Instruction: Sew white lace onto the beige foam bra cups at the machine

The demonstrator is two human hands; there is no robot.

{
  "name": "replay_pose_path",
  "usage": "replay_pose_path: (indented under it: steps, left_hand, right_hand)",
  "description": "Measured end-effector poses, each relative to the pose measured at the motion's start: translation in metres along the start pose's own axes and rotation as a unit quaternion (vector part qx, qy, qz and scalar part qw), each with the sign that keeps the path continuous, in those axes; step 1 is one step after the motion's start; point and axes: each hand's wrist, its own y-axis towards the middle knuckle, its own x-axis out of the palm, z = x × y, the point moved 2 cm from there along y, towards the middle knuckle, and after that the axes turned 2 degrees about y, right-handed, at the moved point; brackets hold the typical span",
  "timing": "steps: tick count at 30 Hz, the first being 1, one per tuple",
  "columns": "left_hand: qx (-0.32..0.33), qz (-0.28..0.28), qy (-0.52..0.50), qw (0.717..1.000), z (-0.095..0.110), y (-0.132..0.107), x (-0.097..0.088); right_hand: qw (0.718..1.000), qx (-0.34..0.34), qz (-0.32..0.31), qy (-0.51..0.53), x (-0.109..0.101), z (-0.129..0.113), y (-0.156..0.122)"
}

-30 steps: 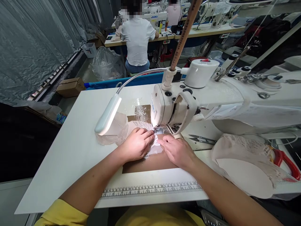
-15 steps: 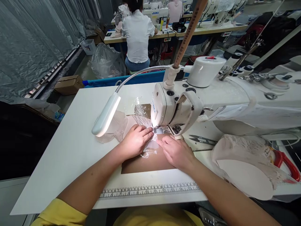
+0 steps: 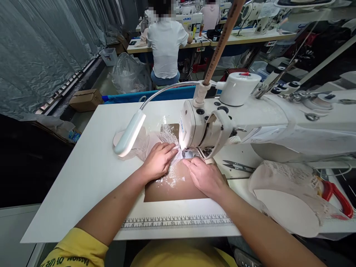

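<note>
Pale pink lace fabric [image 3: 167, 136] lies bunched under the head of a white sewing machine [image 3: 191, 124], running out to the left beneath the lamp. My left hand [image 3: 159, 160] rests on it, fingers stretched flat just left of the needle area. Right of the needle, my right hand [image 3: 204, 176] has its fingers curled, with the index fingertip close to the presser foot. Whatever the right fingers pinch is hidden. Under both hands is a brown sheet [image 3: 172, 191] with shiny clear film on it.
A gooseneck lamp [image 3: 130, 134] arches over the left side. Thread snips [image 3: 238, 166] lie right of my right hand. Further right are more lace pieces [image 3: 289, 207] and red-handled scissors [image 3: 338, 198]. A printed ruler [image 3: 178, 222] runs along the front edge. A person [image 3: 167, 48] sits ahead.
The lace has moved away from me past the needle, so less of it shows between my hands. My right fingertips have come slightly nearer the presser foot. The camera view has shifted a little.
</note>
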Motion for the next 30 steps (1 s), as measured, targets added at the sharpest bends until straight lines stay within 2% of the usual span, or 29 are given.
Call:
replay_pose_path:
  steps: [4, 9, 12, 15, 17, 19, 21, 23, 24, 26, 28, 30]
  left_hand:
    - [-0.015, 0.013, -0.001, 1.000, 0.001, -0.003, -0.003]
    - [-0.026, 0.033, -0.007, 0.999, 0.000, -0.005, -0.003]
    - [-0.056, 0.050, -0.035, 0.997, -0.007, -0.007, -0.003]
    - [-0.088, 0.061, -0.058, 0.993, -0.010, -0.014, -0.010]
    - [-0.077, 0.046, -0.075, 0.993, -0.002, -0.024, -0.019]
    - [-0.028, 0.009, -0.110, 0.993, 0.016, -0.037, -0.027]
    - [0.036, -0.036, -0.147, 0.988, 0.036, -0.050, -0.035]
    - [0.060, -0.057, -0.178, 0.981, 0.050, -0.060, -0.041]
    - [0.047, -0.054, -0.193, 0.979, 0.051, -0.063, -0.043]
    - [-0.021, -0.024, -0.220, 0.975, 0.043, -0.065, -0.047]
    - [-0.118, 0.010, -0.234, 0.965, 0.025, -0.061, -0.048]
    - [-0.197, 0.011, -0.249, 0.948, 0.006, -0.054, -0.046]
  right_hand:
    - [1.000, -0.006, 0.015, 0.012, 0.002, 0.002, -0.002]
    - [1.000, 0.000, -0.003, 0.012, 0.008, 0.002, -0.002]
    - [0.999, -0.006, -0.037, 0.010, -0.003, 0.001, -0.002]
    - [0.995, 0.007, -0.095, -0.007, -0.025, 0.008, -0.011]
    - [0.990, 0.041, -0.125, -0.050, -0.040, 0.022, -0.023]
    - [0.980, 0.079, -0.133, -0.124, -0.050, 0.040, -0.037]
    - [0.969, 0.106, -0.140, -0.176, -0.054, 0.059, -0.048]
    - [0.958, 0.124, -0.163, -0.199, -0.052, 0.073, -0.055]
    - [0.955, 0.127, -0.177, -0.203, -0.050, 0.078, -0.057]
    - [0.953, 0.117, -0.195, -0.199, -0.046, 0.083, -0.056]
    - [0.958, 0.096, -0.194, -0.190, -0.042, 0.084, -0.052]
    - [0.962, 0.077, -0.189, -0.179, -0.039, 0.083, -0.048]
